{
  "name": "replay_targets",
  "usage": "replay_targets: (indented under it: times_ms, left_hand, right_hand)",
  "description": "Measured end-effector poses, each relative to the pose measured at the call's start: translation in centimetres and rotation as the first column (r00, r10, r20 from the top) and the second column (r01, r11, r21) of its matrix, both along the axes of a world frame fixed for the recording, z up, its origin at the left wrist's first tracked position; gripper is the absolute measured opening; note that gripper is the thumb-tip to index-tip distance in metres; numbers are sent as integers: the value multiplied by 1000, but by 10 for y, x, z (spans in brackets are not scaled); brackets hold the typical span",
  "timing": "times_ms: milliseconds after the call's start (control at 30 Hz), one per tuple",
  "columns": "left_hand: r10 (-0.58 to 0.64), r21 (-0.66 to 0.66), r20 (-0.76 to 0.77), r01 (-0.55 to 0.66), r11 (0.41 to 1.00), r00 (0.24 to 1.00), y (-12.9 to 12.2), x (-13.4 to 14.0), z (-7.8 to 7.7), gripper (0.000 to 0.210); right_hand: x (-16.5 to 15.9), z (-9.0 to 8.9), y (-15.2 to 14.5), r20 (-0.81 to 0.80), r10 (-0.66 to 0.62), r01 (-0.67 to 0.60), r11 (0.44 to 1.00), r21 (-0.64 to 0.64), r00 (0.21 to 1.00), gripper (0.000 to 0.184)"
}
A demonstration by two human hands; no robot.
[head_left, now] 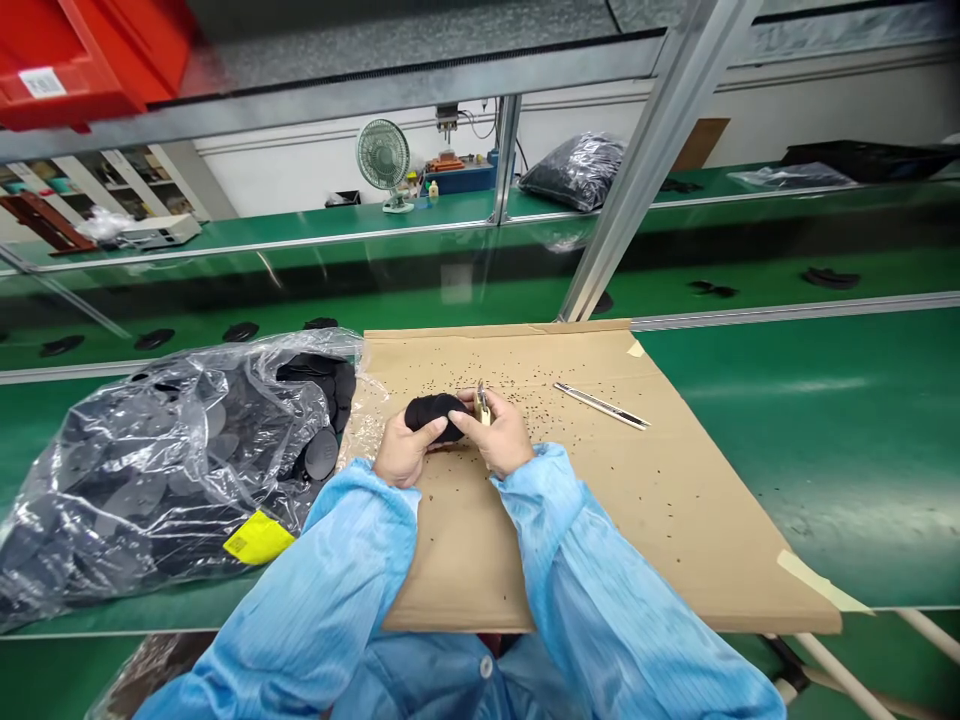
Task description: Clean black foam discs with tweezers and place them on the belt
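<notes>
My left hand (pixel 403 452) is closed around a black round piece (pixel 435 415), thumb on top, over the brown cardboard sheet (pixel 600 500). My right hand (pixel 504 435) is closed on a small metal-tipped tool with a pale yellow handle (pixel 482 405), which looks like nippers. The right thumb also presses the right edge of the black piece. Both hands' far fingers are partly hidden. A slim box cutter (pixel 602 406) lies on the cardboard to the right. Many tiny dark bits are scattered around my hands.
At left, a clear plastic bag (pixel 172 470) of black discs bears a yellow label (pixel 259 538). A slanted metal post (pixel 652 160) rises behind the cardboard. Black pieces lie on the green conveyor belt (pixel 420 290). A fan (pixel 383 160) and red bin (pixel 97 60) are farther back.
</notes>
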State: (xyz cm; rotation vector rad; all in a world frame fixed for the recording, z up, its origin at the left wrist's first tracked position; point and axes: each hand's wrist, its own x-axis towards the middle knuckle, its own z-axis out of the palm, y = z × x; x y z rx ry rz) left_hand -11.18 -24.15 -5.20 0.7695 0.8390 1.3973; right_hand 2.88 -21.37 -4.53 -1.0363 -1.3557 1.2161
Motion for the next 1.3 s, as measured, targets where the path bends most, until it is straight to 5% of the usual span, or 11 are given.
replay_targets:
  times_ms: [333,600,767,967,1300]
  left_hand:
    - [-50,56,-56,53,997,997,0,-1,1,30]
    - [-122,77,-33,124,989,992,1,-2,-1,32]
    - [-74,-104,82,82,991,994,5,-7,-3,33]
    - [-50,-295,281,136,946,958,11,-17,1,9]
    - [-168,-270,307,255,929,937,5,-12,1,10]
  right_hand:
    - [-4,4,-2,-237,0,-45,982,-185,972,48]
    - [-7,1,0,-183,-79,46,983,-175,980,43]
    - [-9,-1,-5,-83,-56,55,998,-12,995,34]
    - [-12,2,-16,27,0,-6,973,232,1000,21]
    - [-10,3,-19,134,-189,82,822,563,973,7]
